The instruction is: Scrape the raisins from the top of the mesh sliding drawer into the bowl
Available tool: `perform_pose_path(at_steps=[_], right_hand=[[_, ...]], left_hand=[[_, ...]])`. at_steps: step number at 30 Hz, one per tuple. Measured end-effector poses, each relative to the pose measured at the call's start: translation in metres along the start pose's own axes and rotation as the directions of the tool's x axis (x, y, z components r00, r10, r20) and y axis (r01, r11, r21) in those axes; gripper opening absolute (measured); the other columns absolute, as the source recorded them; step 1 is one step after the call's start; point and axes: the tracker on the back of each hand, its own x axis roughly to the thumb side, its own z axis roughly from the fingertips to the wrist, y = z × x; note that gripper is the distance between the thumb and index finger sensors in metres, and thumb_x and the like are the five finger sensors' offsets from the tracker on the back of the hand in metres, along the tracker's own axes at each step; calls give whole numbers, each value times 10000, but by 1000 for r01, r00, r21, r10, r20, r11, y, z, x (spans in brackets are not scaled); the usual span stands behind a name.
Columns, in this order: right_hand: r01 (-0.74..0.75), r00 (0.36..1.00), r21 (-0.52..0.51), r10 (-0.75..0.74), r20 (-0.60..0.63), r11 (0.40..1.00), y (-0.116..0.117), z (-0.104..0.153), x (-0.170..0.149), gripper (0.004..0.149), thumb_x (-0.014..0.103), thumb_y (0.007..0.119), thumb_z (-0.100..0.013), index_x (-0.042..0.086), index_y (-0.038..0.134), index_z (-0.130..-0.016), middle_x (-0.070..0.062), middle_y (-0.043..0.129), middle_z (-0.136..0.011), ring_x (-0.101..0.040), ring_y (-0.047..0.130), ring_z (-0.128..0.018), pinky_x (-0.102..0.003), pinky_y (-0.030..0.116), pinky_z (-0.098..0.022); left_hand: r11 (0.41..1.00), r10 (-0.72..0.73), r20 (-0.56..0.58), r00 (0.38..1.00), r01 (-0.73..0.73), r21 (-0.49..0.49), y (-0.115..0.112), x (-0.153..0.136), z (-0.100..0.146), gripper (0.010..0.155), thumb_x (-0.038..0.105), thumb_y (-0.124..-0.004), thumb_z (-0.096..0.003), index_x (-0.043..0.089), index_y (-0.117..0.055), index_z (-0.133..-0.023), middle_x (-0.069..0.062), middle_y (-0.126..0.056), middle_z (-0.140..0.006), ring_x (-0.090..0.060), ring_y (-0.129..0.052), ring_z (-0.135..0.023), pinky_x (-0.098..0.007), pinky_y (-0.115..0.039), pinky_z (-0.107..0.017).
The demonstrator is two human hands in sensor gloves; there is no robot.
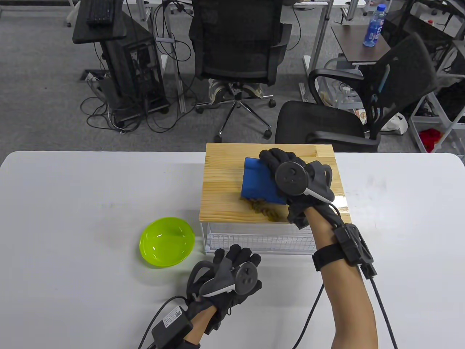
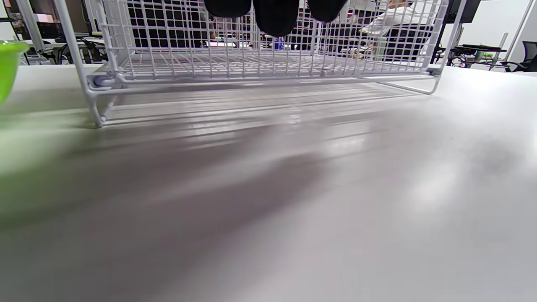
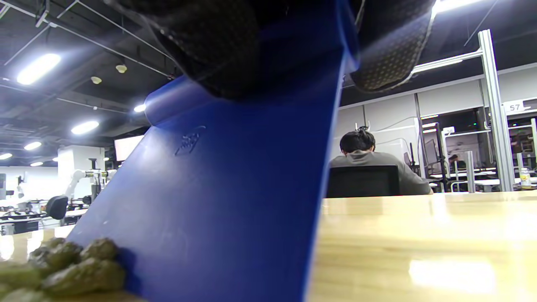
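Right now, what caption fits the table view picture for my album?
Right hand pushes a blue scraper against raisins on the drawer's wooden top; green bowl waits on the table.

Table view: bright, even overhead light, sharp throughout. Glare patch on the wooden drawer top (image 1: 338, 201) at its 4 o'clock corner; soft green-tinted shadow under the bowl (image 1: 167, 241). Mild bowing at the frame edges.

Left wrist view: counter (image 2: 377, 188) blurred close up, wide soft shadow from 9 o'clock to centre, pale sheen at 3 o'clock. Mesh drawer (image 2: 268, 50) in focus.

Right wrist view: ceiling lights flare at 10 and 1 o'clock; backlit scraper (image 3: 235, 188) dark; raisins (image 3: 71, 268) soft; strong glare on the wood at 4 o'clock.
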Motion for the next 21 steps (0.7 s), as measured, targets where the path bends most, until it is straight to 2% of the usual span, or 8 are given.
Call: perform_pose_path(at_steps=[21], right_hand=[[19, 998, -8, -18, 66, 1000, 0, 8, 3, 581, 149, 797, -521, 195, 566, -1052, -97, 595, -1084, -421, 757, -956, -665, 632, -671]], left_hand=[[1000, -8, -4, 1000, 8, 2, 1, -1, -1, 738, 656, -557, -502, 370, -431, -1171, -54, -452, -1297, -397, -408, -1247, -620, -436, -852]])
